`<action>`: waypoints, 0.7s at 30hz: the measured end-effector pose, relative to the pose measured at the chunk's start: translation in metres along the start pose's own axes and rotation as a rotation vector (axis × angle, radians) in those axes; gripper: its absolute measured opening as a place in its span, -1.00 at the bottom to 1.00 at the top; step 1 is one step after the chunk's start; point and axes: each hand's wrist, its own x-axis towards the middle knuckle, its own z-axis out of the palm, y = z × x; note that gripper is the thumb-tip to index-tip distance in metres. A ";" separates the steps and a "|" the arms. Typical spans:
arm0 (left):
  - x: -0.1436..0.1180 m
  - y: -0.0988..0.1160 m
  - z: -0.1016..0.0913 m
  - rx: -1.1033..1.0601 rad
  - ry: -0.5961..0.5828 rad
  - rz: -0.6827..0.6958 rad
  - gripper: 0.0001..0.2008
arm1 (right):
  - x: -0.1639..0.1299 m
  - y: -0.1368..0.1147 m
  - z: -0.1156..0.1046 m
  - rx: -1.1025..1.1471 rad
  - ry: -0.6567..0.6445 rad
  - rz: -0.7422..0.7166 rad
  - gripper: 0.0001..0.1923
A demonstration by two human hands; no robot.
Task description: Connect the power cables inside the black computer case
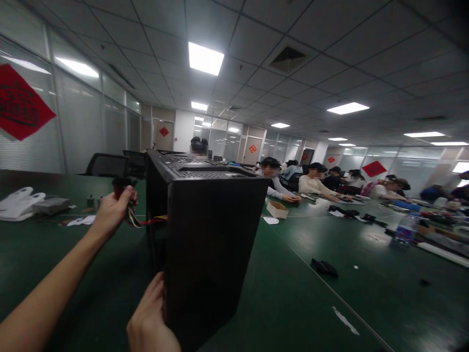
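Observation:
A black computer case (212,244) stands upright on the green table in front of me, its left side open. Just left of that opening, my left hand (115,208) is closed round a bundle of coloured wires (137,219). Red, yellow, white and black strands run from the fist into the case. A dark reddish-black end (122,185) sticks out above my thumb; its kind is unclear. Low on the near left edge of the case, my right hand (152,320) grips the panel, its fingertips partly hidden behind the edge. The inside of the case is mostly hidden from here.
White plastic bags (22,203) and a grey metal box (51,205) lie on the table at left. To the right are a small open box (277,210), a black item (324,268) and a water bottle (405,230). Several people sit along the far side.

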 end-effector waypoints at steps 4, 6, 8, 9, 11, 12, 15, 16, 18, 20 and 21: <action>0.006 -0.014 0.001 -0.004 -0.166 0.052 -0.42 | -0.051 0.013 0.035 0.100 0.110 0.295 -0.61; 0.001 -0.019 0.011 0.097 -0.331 0.123 -0.40 | -0.079 0.034 0.053 0.138 0.213 0.284 -0.56; -0.006 -0.022 0.027 0.153 -0.467 0.200 -0.38 | -0.106 0.062 0.070 0.166 0.186 0.267 -0.58; -0.010 -0.025 0.036 0.174 -0.517 0.231 -0.37 | -0.117 0.076 0.080 0.178 0.194 0.262 -0.61; -0.017 -0.029 0.053 0.230 -0.613 0.285 -0.38 | -0.136 0.101 0.102 0.214 0.226 0.268 -0.68; -0.021 -0.031 0.061 0.273 -0.656 0.322 -0.39 | -0.143 0.110 0.114 0.234 0.243 0.272 -0.72; -0.032 -0.035 0.076 0.454 -0.693 0.477 -0.40 | -0.158 0.131 0.155 0.272 0.271 0.269 -0.79; -0.036 -0.035 0.080 0.514 -0.677 0.521 -0.39 | -0.161 0.135 0.167 0.278 0.279 0.272 -0.81; -0.043 -0.031 0.086 0.600 -0.643 0.577 -0.39 | -0.166 0.142 0.189 0.289 0.287 0.278 -0.82; -0.048 -0.024 0.089 0.652 -0.647 0.605 -0.46 | -0.168 0.146 0.205 0.291 0.286 0.299 -0.80; -0.050 -0.020 0.091 0.675 -0.652 0.616 -0.50 | -0.168 0.147 0.210 0.291 0.283 0.313 -0.78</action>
